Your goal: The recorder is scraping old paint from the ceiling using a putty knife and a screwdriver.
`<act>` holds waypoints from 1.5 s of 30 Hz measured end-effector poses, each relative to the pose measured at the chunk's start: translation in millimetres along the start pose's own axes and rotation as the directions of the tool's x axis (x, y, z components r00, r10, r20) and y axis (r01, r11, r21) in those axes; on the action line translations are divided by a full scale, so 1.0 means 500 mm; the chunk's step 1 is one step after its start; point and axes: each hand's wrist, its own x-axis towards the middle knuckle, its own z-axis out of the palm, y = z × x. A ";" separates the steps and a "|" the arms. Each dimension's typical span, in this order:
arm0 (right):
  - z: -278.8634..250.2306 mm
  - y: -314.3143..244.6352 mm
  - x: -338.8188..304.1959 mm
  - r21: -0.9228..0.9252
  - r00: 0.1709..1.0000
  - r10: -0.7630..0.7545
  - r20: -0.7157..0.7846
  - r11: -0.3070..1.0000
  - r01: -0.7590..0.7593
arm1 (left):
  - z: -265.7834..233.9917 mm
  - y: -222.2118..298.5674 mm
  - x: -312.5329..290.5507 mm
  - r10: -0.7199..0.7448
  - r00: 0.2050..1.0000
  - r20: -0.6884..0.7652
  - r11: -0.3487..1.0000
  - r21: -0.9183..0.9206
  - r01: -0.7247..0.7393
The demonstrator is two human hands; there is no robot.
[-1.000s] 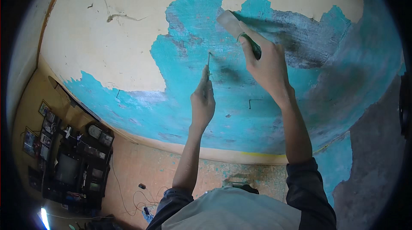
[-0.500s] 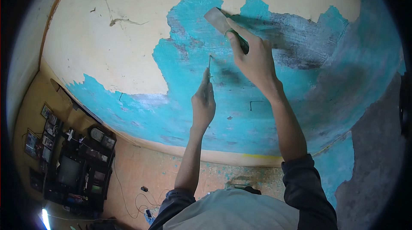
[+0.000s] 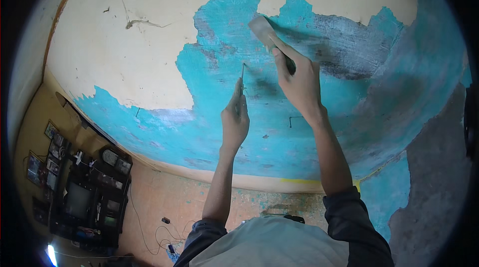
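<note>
My right hand (image 3: pixel 301 82) is closed around the dark handle of a paint scraper (image 3: pixel 262 28). Its broad grey blade lies close to the wall (image 3: pixel 214 77), over a turquoise area below the edge of the cream paint (image 3: pixel 115 52). Lower and to the left, my left hand (image 3: pixel 234 117) is closed on a thin metal rod (image 3: pixel 242 71). The rod's upper end reaches the wall; whether it is fixed in it I cannot tell. Dark, streaky patches (image 3: pixel 349 47) show right of the scraper.
A bent hook (image 3: pixel 294 119) juts from the wall right of my left hand. Paint flakes (image 3: pixel 279 201) lie on the floor along the wall's foot. Cables (image 3: pixel 164 239) trail over the floor beside a dark cabinet (image 3: pixel 90 202) with a television at lower left.
My right hand and the scraper have moved slightly down and to the right along the wall. My left hand keeps its place on the rod.
</note>
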 end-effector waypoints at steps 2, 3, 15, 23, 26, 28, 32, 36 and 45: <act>-0.011 0.006 -0.021 0.001 1.000 0.000 -0.014 1.000 0.000 | 0.001 -0.008 -0.002 0.023 1.000 -0.005 1.000 0.000 -0.023; -0.013 0.007 -0.026 0.001 1.000 0.000 -0.029 1.000 0.000 | 0.000 -0.010 -0.002 0.048 0.999 -0.009 0.999 0.002 -0.048; 0.007 0.027 -0.033 0.076 0.998 -0.008 -0.061 0.997 0.012 | 0.008 -0.005 -0.005 0.036 0.999 -0.034 0.999 -0.005 -0.036; 0.039 -0.016 0.032 0.117 0.999 0.000 -0.043 0.993 0.005 | 0.018 0.002 -0.003 0.028 0.999 -0.032 0.999 -0.016 -0.028; 0.052 0.002 -0.010 0.146 0.996 0.037 -0.083 0.989 -0.024 | 0.014 -0.008 -0.002 0.030 0.999 -0.022 0.999 -0.015 -0.030; 0.053 0.007 -0.036 0.162 0.992 0.089 -0.086 0.984 -0.075 | 0.003 -0.012 -0.002 0.042 0.999 -0.024 0.999 -0.012 -0.042; 0.043 0.006 -0.008 0.145 0.992 0.124 -0.029 0.982 -0.118 | 0.009 -0.005 -0.001 0.027 0.999 -0.024 0.999 -0.032 -0.028; 0.059 -0.023 0.045 0.216 0.996 0.055 -0.072 0.976 -0.038 | 0.012 0.014 -0.001 -0.057 0.998 0.004 0.996 -0.073 0.057; 0.052 -0.009 -0.010 0.167 0.991 0.061 -0.120 0.985 -0.040 | 0.007 -0.030 -0.001 0.059 0.998 -0.019 0.998 -0.026 -0.059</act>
